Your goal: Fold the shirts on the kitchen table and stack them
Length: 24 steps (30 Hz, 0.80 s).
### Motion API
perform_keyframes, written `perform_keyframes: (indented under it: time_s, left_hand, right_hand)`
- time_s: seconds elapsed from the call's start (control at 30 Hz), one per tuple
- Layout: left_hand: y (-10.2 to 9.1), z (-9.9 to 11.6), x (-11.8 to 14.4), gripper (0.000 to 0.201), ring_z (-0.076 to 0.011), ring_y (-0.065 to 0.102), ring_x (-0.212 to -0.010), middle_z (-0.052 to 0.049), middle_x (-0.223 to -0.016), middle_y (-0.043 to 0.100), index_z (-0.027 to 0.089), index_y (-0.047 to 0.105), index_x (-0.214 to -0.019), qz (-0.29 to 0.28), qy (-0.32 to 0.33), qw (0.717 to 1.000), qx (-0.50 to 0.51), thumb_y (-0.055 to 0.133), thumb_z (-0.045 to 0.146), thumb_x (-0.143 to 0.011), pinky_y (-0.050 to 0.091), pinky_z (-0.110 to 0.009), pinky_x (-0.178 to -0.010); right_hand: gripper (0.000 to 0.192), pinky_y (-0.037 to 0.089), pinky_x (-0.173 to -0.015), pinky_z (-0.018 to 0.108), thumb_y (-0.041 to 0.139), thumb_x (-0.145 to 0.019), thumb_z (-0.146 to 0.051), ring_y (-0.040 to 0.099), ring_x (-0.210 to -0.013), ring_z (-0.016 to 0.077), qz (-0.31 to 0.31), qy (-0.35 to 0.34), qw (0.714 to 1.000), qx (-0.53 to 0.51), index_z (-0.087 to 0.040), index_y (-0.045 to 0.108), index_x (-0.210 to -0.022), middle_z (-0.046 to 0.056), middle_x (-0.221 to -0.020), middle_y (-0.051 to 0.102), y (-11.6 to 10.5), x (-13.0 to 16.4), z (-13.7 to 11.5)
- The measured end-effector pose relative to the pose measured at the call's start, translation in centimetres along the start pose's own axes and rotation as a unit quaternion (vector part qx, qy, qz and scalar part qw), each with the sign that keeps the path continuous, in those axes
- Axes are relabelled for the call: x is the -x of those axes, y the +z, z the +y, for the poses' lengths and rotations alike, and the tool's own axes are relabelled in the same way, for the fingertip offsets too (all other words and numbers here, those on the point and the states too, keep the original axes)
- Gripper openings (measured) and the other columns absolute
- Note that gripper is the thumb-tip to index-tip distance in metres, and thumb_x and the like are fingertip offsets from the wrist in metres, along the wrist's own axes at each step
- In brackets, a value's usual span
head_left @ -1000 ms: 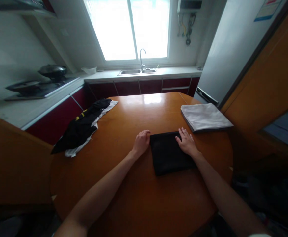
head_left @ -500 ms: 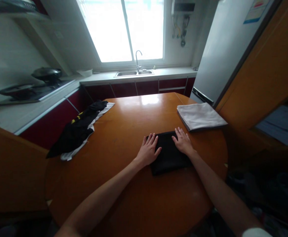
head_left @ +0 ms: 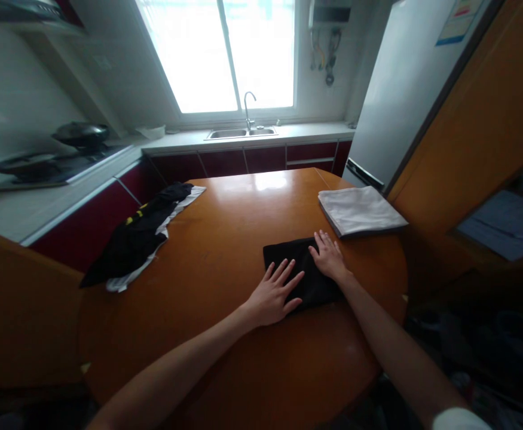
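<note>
A folded black cloth (head_left: pixel 288 257) lies flat on the round wooden table (head_left: pixel 225 239), right of centre. My left hand (head_left: pixel 275 292) rests flat on the cloth's near left part, fingers spread. My right hand (head_left: pixel 328 257) lies flat on its right part, fingers together and pointing away from me. Neither hand grips anything.
A folded white cloth (head_left: pixel 358 210) sits on the table's far right edge. A crumpled black and white garment (head_left: pixel 140 233) hangs over the table's left edge. Beyond are a counter with a sink (head_left: pixel 241 132), a stove with pans (head_left: pixel 50 158) and a fridge (head_left: pixel 400 89).
My left hand moved from the cloth's left edge, where it was curled, onto the cloth and toward me, now flat and spread. The right hand stayed on the cloth.
</note>
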<state>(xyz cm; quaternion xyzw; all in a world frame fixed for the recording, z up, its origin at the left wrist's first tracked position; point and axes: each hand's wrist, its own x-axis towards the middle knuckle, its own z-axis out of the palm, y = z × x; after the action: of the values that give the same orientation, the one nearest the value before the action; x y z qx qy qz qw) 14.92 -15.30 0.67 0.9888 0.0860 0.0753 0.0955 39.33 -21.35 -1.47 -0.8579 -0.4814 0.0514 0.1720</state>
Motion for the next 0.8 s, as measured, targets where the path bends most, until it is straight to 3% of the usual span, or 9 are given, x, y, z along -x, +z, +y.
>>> perform_keyframes:
  time_s: [0.13, 0.3, 0.4, 0.5, 0.6, 0.7, 0.8]
  left_hand:
    - [-0.4, 0.5, 1.3, 0.06, -0.0319, 0.01, -0.155, -0.002, -0.168, 0.016, 0.04, 0.032, -0.156, 0.0, 0.016, 1.0, 0.007, 0.051, 0.047, -0.099, 0.013, -0.059, -0.123]
    - [-0.5, 0.4, 1.8, 0.06, -0.0329, 0.012, -0.154, -0.002, -0.167, 0.019, 0.04, 0.035, -0.155, -0.001, 0.025, 1.0, 0.01, 0.053, 0.042, -0.098, 0.014, -0.061, -0.122]
    - [-0.6, 0.4, 1.7, 0.058, -0.0333, 0.014, -0.154, -0.003, -0.167, 0.021, 0.039, 0.037, -0.154, 0.005, 0.024, 1.0, 0.013, 0.053, 0.042, -0.098, 0.016, -0.062, -0.122]
    - [-0.7, 0.2, 1.6, 0.057, -0.0323, 0.016, -0.154, -0.004, -0.166, 0.025, 0.037, 0.037, -0.154, 0.011, 0.03, 0.999, 0.024, 0.051, 0.046, -0.099, 0.017, -0.063, -0.122]
    - [-0.8, 0.0, 1.6, 0.053, -0.0309, 0.023, -0.152, -0.006, -0.163, 0.033, 0.035, 0.042, -0.152, 0.025, 0.032, 0.998, 0.044, 0.049, 0.044, -0.101, 0.018, -0.063, -0.122]
    - [-0.7, -0.2, 1.3, 0.046, -0.0294, 0.029, -0.15, -0.006, -0.158, 0.042, 0.033, 0.051, -0.147, 0.046, 0.027, 0.997, 0.064, 0.048, 0.039, -0.102, 0.018, -0.062, -0.122]
    - [-0.4, -0.4, 1.1, 0.041, -0.0278, 0.034, -0.148, -0.005, -0.155, 0.047, 0.031, 0.056, -0.142, 0.06, 0.024, 0.995, 0.077, 0.046, 0.038, -0.103, 0.02, -0.06, -0.123]
  right_hand:
    - [0.062, 0.018, -0.122, 0.047, 0.032, -0.103, -0.045, 0.018, -0.154, 0.0251, 0.0, -0.002, 1.0, 0.002, -0.016, 0.03, -0.158, 0.011, -0.166, 0.022, 0.2, 0.0, 0.1]
    - [0.063, 0.017, -0.122, 0.049, 0.034, -0.103, -0.046, 0.016, -0.154, 0.0258, 0.013, 0.006, 1.0, 0.013, -0.015, 0.03, -0.158, 0.013, -0.166, 0.021, -0.2, 0.3, -0.6]
    - [0.063, 0.017, -0.122, 0.049, 0.035, -0.103, -0.044, 0.02, -0.152, 0.0273, 0.099, 0.003, 0.995, 0.014, -0.011, 0.032, -0.156, 0.016, -0.164, 0.026, -1.9, 0.6, -0.8]
    - [0.057, 0.031, -0.116, 0.039, 0.037, -0.102, -0.04, 0.042, -0.141, 0.0268, 0.184, 0.047, 0.981, -0.03, -0.008, 0.046, -0.148, 0.018, -0.151, 0.049, -4.1, 1.0, 0.0]
    - [0.045, 0.048, -0.097, 0.033, 0.046, -0.098, -0.038, 0.065, -0.113, 0.0267, 0.115, 0.125, 0.981, -0.091, -0.01, 0.066, -0.128, 0.017, -0.122, 0.07, -5.3, 1.7, 1.5]
    - [0.033, 0.051, -0.082, 0.029, 0.058, -0.093, -0.039, 0.071, -0.098, 0.0253, 0.017, 0.14, 0.982, -0.122, -0.013, 0.075, -0.106, 0.015, -0.104, 0.076, -5.3, 2.6, 2.7]
    - [0.026, 0.05, -0.077, 0.027, 0.066, -0.088, -0.039, 0.072, -0.093, 0.0245, -0.001, 0.14, 0.983, -0.119, -0.015, 0.077, -0.093, 0.013, -0.098, 0.077, -5.1, 3.1, 3.0]
